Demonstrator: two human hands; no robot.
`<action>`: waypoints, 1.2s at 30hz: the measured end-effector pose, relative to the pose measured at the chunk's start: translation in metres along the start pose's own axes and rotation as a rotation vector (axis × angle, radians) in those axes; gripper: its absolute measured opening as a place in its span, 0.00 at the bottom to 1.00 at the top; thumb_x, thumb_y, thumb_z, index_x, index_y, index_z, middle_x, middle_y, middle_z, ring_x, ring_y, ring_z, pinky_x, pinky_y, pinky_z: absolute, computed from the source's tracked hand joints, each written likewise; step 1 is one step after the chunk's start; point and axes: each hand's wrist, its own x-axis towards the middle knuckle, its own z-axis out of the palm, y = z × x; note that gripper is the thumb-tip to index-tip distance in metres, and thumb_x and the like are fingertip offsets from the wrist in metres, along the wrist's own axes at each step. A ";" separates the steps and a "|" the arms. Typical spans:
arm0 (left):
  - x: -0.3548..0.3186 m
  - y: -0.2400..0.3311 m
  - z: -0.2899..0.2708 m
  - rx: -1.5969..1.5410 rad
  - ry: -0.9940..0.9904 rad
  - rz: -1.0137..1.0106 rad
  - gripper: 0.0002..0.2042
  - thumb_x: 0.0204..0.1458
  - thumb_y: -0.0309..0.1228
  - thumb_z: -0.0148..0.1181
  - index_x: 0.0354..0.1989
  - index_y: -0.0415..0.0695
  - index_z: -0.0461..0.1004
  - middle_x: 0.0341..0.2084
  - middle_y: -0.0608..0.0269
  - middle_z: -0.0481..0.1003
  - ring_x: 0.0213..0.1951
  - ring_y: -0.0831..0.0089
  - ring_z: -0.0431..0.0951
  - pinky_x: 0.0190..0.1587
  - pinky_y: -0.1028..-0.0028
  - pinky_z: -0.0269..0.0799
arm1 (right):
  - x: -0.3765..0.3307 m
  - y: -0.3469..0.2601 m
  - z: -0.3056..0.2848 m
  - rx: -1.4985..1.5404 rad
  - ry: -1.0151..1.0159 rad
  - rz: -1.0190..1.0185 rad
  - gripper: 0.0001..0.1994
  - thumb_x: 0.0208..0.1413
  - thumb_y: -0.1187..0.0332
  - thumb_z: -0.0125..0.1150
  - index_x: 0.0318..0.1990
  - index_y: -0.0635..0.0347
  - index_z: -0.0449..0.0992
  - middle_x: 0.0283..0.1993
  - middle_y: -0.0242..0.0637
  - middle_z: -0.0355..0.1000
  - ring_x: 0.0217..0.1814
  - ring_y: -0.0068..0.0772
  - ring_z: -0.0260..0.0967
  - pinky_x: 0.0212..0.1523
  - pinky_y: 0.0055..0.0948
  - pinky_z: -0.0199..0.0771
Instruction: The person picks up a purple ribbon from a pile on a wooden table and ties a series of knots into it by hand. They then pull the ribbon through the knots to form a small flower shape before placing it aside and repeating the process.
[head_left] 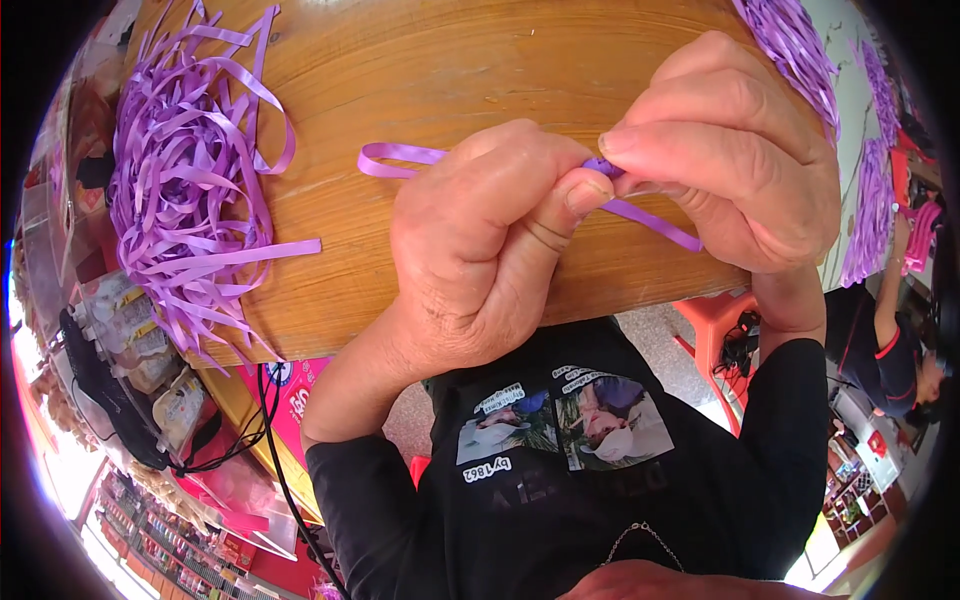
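Note:
A purple ribbon [655,222] is held above the wooden table, with a small dark purple knot [603,166] between my fingertips. My left hand [490,235] is closed, its thumb and bent index finger pinching the ribbon just left of the knot. A loop of the ribbon sticks out past that hand's far left side. Close against it, my right hand [735,150] pinches the ribbon at the knot with thumb and index finger. One ribbon tail slants down to the right beneath the right hand. The other fingers of both hands are curled, so their palms are hidden.
A tangled heap of purple ribbons [190,190] covers the left side of the wooden table [420,60]. Another purple bundle [795,55] lies at the far right. An orange stool [715,330] stands below the table's near edge. Black cables hang at left; another person [885,350] is at right.

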 end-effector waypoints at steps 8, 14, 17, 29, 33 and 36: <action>0.003 0.006 -0.006 0.272 -0.161 -0.002 0.08 0.55 0.27 0.54 0.31 0.34 0.72 0.22 0.64 0.70 0.26 0.77 0.66 0.31 0.80 0.60 | -0.003 0.013 -0.008 0.065 -0.060 -0.044 0.11 0.41 0.72 0.63 0.33 0.70 0.76 0.30 0.41 0.71 0.27 0.34 0.67 0.23 0.25 0.66; 0.004 0.005 -0.005 0.083 -0.166 -0.060 0.10 0.57 0.30 0.51 0.33 0.34 0.72 0.25 0.62 0.73 0.29 0.74 0.71 0.35 0.76 0.64 | 0.002 0.002 -0.016 0.277 -0.099 0.164 0.10 0.52 0.69 0.58 0.35 0.69 0.78 0.31 0.40 0.73 0.30 0.32 0.70 0.27 0.24 0.69; -0.001 0.003 -0.005 0.052 -0.147 -0.037 0.12 0.58 0.33 0.49 0.36 0.34 0.72 0.30 0.59 0.75 0.32 0.74 0.72 0.38 0.76 0.64 | 0.009 -0.013 -0.013 0.248 -0.071 0.349 0.06 0.47 0.76 0.62 0.34 0.68 0.78 0.30 0.38 0.73 0.30 0.30 0.70 0.26 0.22 0.70; -0.004 0.005 -0.010 -0.218 -0.060 -0.354 0.09 0.57 0.27 0.51 0.41 0.34 0.72 0.26 0.70 0.66 0.30 0.82 0.63 0.35 0.83 0.59 | 0.013 -0.014 -0.010 0.139 -0.133 0.382 0.09 0.43 0.78 0.65 0.35 0.66 0.78 0.30 0.37 0.72 0.28 0.31 0.69 0.25 0.23 0.68; -0.002 -0.002 -0.012 -0.195 -0.082 -0.349 0.08 0.55 0.22 0.53 0.41 0.34 0.73 0.30 0.69 0.70 0.34 0.83 0.66 0.38 0.84 0.61 | 0.013 -0.014 -0.009 0.100 -0.149 0.398 0.10 0.42 0.79 0.66 0.35 0.65 0.78 0.30 0.37 0.71 0.27 0.31 0.69 0.24 0.23 0.67; -0.002 -0.001 -0.016 -0.193 -0.101 -0.315 0.08 0.54 0.22 0.55 0.42 0.35 0.73 0.32 0.68 0.72 0.35 0.83 0.68 0.39 0.84 0.63 | 0.018 -0.015 -0.012 0.077 -0.159 0.402 0.11 0.41 0.79 0.67 0.36 0.65 0.78 0.30 0.37 0.71 0.26 0.32 0.68 0.24 0.23 0.66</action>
